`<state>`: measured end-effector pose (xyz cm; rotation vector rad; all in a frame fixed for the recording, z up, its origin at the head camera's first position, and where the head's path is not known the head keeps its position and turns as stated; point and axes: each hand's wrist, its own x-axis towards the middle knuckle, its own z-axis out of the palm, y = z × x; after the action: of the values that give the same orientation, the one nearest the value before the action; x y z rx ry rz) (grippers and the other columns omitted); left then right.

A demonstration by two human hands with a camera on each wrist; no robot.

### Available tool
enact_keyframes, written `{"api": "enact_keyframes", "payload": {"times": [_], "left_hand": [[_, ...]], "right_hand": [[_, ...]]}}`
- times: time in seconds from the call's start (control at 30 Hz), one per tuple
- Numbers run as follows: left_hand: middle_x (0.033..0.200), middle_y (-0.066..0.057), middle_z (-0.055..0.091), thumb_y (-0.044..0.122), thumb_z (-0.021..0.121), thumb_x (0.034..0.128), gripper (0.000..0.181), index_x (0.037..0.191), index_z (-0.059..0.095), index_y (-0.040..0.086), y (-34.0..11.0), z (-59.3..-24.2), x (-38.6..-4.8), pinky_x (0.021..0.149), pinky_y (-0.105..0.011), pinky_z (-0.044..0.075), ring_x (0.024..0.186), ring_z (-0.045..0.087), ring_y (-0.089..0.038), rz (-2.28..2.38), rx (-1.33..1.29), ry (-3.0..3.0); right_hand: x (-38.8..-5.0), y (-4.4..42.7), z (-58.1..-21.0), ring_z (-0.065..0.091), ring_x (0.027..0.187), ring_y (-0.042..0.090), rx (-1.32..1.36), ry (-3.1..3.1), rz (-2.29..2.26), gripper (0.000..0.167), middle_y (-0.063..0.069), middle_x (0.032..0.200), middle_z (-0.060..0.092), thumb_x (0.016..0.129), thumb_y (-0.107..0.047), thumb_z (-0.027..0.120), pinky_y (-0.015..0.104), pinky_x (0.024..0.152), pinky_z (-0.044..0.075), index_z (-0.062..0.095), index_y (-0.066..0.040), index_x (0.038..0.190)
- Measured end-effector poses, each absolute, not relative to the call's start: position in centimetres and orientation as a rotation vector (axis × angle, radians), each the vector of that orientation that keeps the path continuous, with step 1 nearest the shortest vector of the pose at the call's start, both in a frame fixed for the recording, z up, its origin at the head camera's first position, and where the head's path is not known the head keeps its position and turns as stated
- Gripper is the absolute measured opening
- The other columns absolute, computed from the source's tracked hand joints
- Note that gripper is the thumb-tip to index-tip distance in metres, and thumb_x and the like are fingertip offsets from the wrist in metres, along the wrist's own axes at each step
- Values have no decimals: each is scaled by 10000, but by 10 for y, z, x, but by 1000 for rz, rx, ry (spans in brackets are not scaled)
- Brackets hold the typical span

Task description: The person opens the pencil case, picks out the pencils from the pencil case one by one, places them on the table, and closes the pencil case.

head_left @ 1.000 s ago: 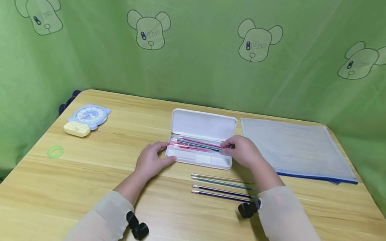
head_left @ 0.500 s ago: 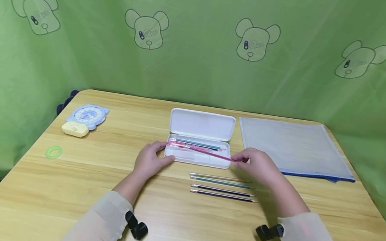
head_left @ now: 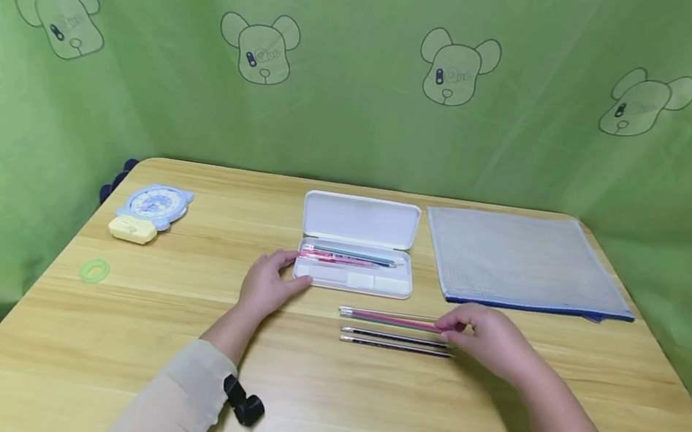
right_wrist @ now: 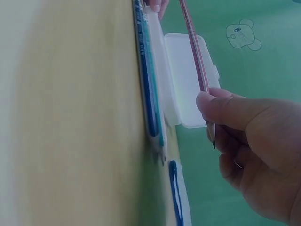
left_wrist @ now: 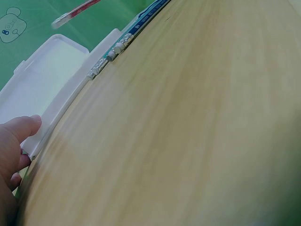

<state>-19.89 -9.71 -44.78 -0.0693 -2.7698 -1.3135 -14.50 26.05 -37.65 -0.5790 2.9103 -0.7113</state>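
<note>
- The right hand pinches a pink pencil between thumb and fingers, so its grip is full. The pencil is over the row of pencils, in front of the white case.
- The left hand holds the case by its left end, thumb at the near corner and fingers at the side. More pencils lie in the case.
- I think the pink pencil is light and stiff. It looks smooth, so it could roll or turn in the fingers. The thin point could snap if it hits the table hard.
- The hold is close to the sharp end, so the long back end could dip. I think nearer the middle would be steadier. It should need only a soft pinch.
- From the head, the pink pencil seems to lie right on the row. Both wrist views show it up in the air, apart from the pencils below.
- The right wrist view shows the sharp point poking past the thumb. From the head, the fingers hide it.
- The left wrist view shows the silver ends of the row up close.
- Only the head view shows the blue clock and green ring.
</note>
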Motion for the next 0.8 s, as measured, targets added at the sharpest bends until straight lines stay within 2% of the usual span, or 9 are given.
{"api": "enact_keyframes", "payload": {"times": [0.2,0.3,0.5,0.8], "left_hand": [[1358,-114,617,348,761,830,607,1331,583,56,-98,-448,-199,1265,-417,176,1373,475,-307,-1323,-64,-2766],[1363,-119,611,345,762,828,608,1330,583,54,-98,-449,-199,1265,-421,172,1383,462,-309,-1324,-67,-2763],[1347,-117,626,342,758,831,603,1329,584,52,-98,-449,-199,1262,-425,185,1322,528,-297,-1318,-79,-2759],[1376,-111,604,361,753,837,614,1342,575,62,-97,-449,-200,1267,-412,172,1389,456,-302,-1332,-61,-2776]], "right_hand": [[-129,266,-385,622,844,43,-611,2872,-730,115,-117,895,703,850,-138,738,266,760,558,743,-211,938],[-124,268,-390,649,874,67,-647,2868,-706,124,-122,915,715,843,-137,740,295,797,571,742,-231,924],[-119,268,-395,659,875,87,-665,2877,-642,131,-133,905,712,841,-132,743,328,795,572,742,-252,894],[-118,269,-398,678,886,140,-689,2901,-559,138,-111,908,715,832,-117,746,376,816,581,753,-246,880]]}}
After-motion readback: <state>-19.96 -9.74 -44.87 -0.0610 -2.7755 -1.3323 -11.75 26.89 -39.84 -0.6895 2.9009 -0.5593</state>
